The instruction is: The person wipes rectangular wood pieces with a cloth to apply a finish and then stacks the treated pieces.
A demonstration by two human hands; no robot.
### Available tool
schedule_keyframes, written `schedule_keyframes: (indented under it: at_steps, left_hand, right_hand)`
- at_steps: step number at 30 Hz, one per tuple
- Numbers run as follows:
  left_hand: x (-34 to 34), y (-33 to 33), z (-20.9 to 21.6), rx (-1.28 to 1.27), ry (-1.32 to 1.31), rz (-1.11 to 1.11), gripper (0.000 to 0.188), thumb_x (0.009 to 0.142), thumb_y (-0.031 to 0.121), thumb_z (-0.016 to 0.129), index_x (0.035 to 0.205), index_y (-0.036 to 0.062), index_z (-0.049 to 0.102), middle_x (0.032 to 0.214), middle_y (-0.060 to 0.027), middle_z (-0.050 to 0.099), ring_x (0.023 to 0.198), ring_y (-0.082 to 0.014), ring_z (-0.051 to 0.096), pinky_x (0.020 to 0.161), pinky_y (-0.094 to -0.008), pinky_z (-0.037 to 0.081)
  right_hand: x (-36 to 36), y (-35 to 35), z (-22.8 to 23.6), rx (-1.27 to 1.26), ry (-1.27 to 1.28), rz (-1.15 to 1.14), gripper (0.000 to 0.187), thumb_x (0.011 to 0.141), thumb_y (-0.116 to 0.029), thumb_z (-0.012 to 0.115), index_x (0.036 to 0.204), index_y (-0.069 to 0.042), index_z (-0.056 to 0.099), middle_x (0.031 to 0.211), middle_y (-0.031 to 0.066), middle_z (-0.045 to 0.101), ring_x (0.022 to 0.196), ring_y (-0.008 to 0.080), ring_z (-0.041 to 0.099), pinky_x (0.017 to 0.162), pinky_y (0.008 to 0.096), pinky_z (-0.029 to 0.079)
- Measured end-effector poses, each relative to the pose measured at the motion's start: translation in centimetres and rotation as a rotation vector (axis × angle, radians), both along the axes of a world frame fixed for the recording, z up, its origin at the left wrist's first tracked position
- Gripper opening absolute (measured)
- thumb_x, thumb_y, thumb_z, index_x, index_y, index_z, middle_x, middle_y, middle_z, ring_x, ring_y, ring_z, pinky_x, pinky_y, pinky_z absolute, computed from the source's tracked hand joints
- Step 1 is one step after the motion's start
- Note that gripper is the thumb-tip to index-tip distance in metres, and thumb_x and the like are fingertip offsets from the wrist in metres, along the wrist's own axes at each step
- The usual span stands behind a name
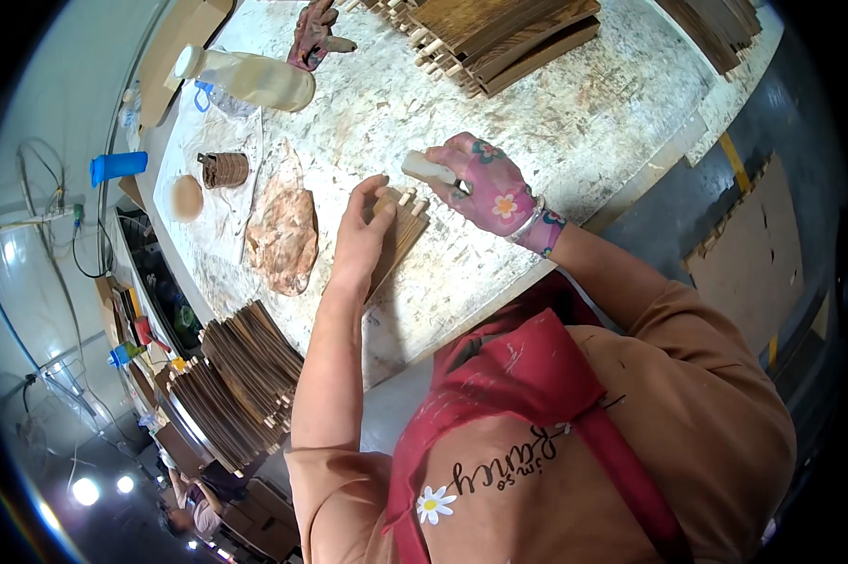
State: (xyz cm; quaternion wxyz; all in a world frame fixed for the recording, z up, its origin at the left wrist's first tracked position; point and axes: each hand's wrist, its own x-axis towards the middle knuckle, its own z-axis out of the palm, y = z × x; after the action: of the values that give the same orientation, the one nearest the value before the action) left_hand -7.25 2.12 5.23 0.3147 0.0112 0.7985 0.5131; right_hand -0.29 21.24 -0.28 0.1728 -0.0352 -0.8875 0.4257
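Note:
My bare left hand (360,230) is closed on the upper end of a brown wooden board (400,237). Pale dowel pegs (411,199) stick out of that end, close to my fingertips. My right hand (490,188), in a pink flowered glove, grips a small whitish block (428,167). The block is held just above the pegs, apart from the board. What the block is made of cannot be made out. A stained, crumpled cloth (285,226) lies on the worktable (527,141), left of my left hand.
Stacked brown boards with pegs (499,38) lie at the far side. Left are a bottle of cloudy liquid (255,79), a brown ribbed pad (225,170) and a round tan lid (187,198). A stained glove (313,36) lies behind. More boards (231,385) stand at lower left.

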Motion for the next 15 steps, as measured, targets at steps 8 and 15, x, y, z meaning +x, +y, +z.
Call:
schedule_keyframes:
  at_steps: [8,15]
  left_hand:
    - [0.3,-1.5,-2.0,-0.033,0.068,-0.047,0.051,0.09,0.011,0.064,0.138,0.0099,0.047,0.128,-0.0127,0.056,0.118,-0.0224,0.054,0.1,-0.0332,0.042]
    - [0.1,-0.4,-1.2,-0.245,0.283,-0.095,0.064,0.083,0.03,0.072,0.137,0.0071,0.047,0.121,-0.0168,0.063,0.114,-0.0326,0.059,0.099,-0.0399,0.044]
  right_hand:
    - [0.1,-0.3,-0.9,-0.015,-0.029,0.045,0.029,0.085,-0.02,0.068,0.113,-0.01,0.064,0.102,0.014,0.061,0.093,0.0326,0.063,0.082,0.0409,0.053]
    - [0.2,-0.5,0.6,-0.007,0.006,0.04,0.029,0.087,-0.019,0.066,0.113,-0.007,0.064,0.106,0.0127,0.061,0.088,0.0296,0.063,0.079,0.0384,0.051]
